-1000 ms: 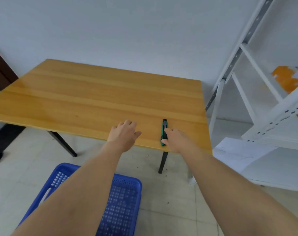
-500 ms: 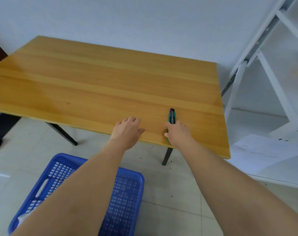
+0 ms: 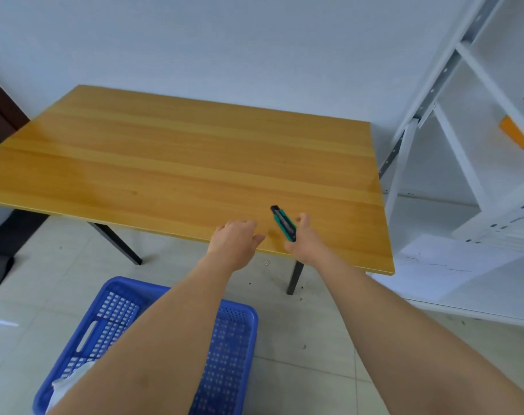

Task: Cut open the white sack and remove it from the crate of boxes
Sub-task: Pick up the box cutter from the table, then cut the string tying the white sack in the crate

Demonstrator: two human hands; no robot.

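Note:
A green and black utility knife (image 3: pixel 283 223) is in my right hand (image 3: pixel 303 241), tilted up off the near right part of the wooden table (image 3: pixel 171 163). My left hand (image 3: pixel 234 240) lies flat on the table's near edge, fingers apart, holding nothing. A blue plastic crate (image 3: pixel 228 348) stands on the floor below my left forearm. A bit of white sack (image 3: pixel 72 381) shows in the crate's near left corner. The rest of the crate's inside is hidden by my arm.
White metal shelving (image 3: pixel 476 151) stands to the right of the table, with orange items (image 3: pixel 515 136) on a shelf. White sheets (image 3: pixel 446 265) lie at its base. A dark door frame (image 3: pixel 0 109) is at the far left. The floor is pale tile.
My right hand has closed on the knife and lifted its tip off the table. The view has shifted, showing more of the crate and the white sack in it.

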